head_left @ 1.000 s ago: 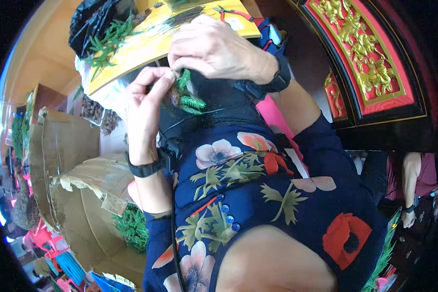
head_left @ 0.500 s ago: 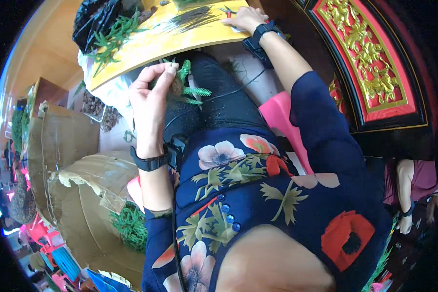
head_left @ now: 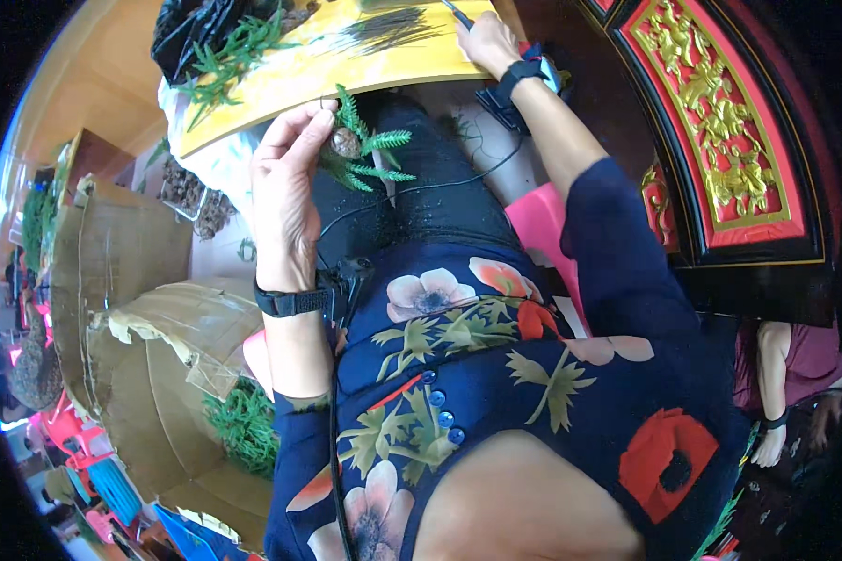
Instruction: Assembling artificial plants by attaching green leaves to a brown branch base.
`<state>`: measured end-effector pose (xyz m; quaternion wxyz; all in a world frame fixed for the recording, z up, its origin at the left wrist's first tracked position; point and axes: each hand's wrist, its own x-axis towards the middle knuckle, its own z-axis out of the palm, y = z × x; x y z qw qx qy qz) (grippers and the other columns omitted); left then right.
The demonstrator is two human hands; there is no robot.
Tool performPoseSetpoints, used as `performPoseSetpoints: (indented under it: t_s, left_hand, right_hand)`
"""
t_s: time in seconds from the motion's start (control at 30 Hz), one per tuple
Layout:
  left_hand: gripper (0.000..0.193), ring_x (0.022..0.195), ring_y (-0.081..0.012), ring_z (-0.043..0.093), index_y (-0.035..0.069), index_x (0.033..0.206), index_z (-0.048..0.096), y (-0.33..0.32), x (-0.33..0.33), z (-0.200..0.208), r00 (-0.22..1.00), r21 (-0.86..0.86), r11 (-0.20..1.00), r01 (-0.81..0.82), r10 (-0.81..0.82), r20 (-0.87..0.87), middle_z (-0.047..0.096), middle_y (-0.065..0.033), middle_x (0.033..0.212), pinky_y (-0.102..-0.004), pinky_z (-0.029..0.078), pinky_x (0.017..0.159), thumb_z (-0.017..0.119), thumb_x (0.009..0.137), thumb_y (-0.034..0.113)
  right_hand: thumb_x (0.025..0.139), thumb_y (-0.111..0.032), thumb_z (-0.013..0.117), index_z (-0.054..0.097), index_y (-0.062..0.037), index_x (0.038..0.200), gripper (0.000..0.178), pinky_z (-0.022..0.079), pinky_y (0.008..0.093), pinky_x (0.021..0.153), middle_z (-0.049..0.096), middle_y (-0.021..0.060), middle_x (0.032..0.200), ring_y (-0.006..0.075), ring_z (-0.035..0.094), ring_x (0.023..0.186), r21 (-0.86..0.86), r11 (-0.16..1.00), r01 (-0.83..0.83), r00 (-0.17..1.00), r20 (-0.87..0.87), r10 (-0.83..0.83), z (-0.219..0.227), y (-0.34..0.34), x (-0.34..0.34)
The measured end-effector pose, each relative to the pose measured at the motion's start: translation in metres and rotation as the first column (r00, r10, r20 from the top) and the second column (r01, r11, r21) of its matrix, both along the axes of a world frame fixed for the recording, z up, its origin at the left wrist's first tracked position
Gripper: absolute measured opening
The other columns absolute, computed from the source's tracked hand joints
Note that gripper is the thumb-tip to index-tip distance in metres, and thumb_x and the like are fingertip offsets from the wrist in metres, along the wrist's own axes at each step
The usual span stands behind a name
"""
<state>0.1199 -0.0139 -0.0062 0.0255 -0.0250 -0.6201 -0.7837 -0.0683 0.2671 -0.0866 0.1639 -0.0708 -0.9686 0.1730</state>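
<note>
My left hand [head_left: 288,173] is closed in a pinch on the thin stem of an artificial pine sprig [head_left: 386,140], held over my lap by the near edge of the yellow tabletop. A brown pine cone [head_left: 346,142] sits among the sprig's green needles. At the right end of the tabletop, my right hand [head_left: 489,45] is closed round a pair of pliers [head_left: 457,14]; their dark jaws point up and left, while the palm hides the handles. Many thin dark wires [head_left: 388,33] lie on the yellow tabletop [head_left: 281,89], left of this hand.
Green sprigs [head_left: 229,70] and a black plastic bag [head_left: 182,42] occupy the tabletop's left end. Below left stands an open cardboard box [head_left: 159,411] with more greenery [head_left: 243,425]. A carved gold-and-red panel [head_left: 711,122] rises at right. Another person's arm [head_left: 773,374] shows lower right.
My right hand has taken hold of the pliers and lifted them from the tabletop. The sprig in my left hand has turned, so the pine cone shows more plainly.
</note>
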Motion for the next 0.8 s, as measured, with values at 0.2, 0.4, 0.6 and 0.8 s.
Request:
performPoseSetpoints:
  t_s: [0.2, 0.4, 0.6, 0.8]
  left_hand:
    - [0.014, 0.074, -0.0046, 0.053, 0.005, 0.095, 0.066, -0.008, -0.001, -0.002, 0.997, -0.005, 0.998, -0.070, 0.069, -0.046, 0.064, 0.0011, 0.084, -0.0184, 0.039, 0.070, 0.064, 0.082, 0.011]
    - [0.013, 0.069, -0.0051, 0.051, 0.003, 0.092, 0.066, -0.007, -0.001, 0.001, 0.970, -0.063, 0.989, -0.133, 0.117, -0.215, 0.062, 0.0010, 0.078, -0.0187, 0.039, 0.066, 0.064, 0.083, 0.012]
    - [0.012, 0.065, -0.0056, 0.051, 0.001, 0.088, 0.065, -0.008, 0.002, 0.008, 0.933, -0.173, 0.951, -0.256, 0.196, -0.302, 0.060, -0.0002, 0.072, -0.0189, 0.039, 0.062, 0.063, 0.084, 0.012]
    - [0.012, 0.062, -0.0056, 0.050, 0.000, 0.086, 0.064, -0.011, 0.003, 0.008, 0.924, -0.215, 0.935, -0.283, 0.206, -0.323, 0.060, -0.0009, 0.071, -0.0187, 0.039, 0.060, 0.063, 0.084, 0.012]
  right_hand:
    - [0.085, -0.031, 0.058, 0.061, -0.0037, 0.105, 0.034, 0.048, 0.0336, 0.075, 0.064, 0.0190, 0.090, 0.0270, 0.064, 0.084, -0.440, 0.697, -0.566, 0.806, -0.119, 0.579, 0.083, -0.081, 0.118]
    - [0.085, -0.030, 0.058, 0.059, -0.0059, 0.109, 0.034, 0.047, 0.0349, 0.077, 0.064, 0.0176, 0.093, 0.0295, 0.063, 0.086, -0.165, 0.691, -0.704, 0.710, -0.210, 0.672, 0.106, -0.100, 0.177]
    - [0.086, -0.032, 0.055, 0.057, -0.0061, 0.111, 0.036, 0.047, 0.0382, 0.078, 0.063, 0.0190, 0.097, 0.0343, 0.060, 0.089, -0.097, 0.764, -0.637, 0.767, 0.012, 0.641, 0.105, -0.101, 0.175]
    - [0.088, -0.034, 0.053, 0.057, -0.0043, 0.111, 0.038, 0.046, 0.0362, 0.075, 0.062, 0.0194, 0.094, 0.0320, 0.060, 0.084, -0.106, 0.747, -0.656, 0.747, 0.050, 0.663, 0.106, -0.105, 0.172]
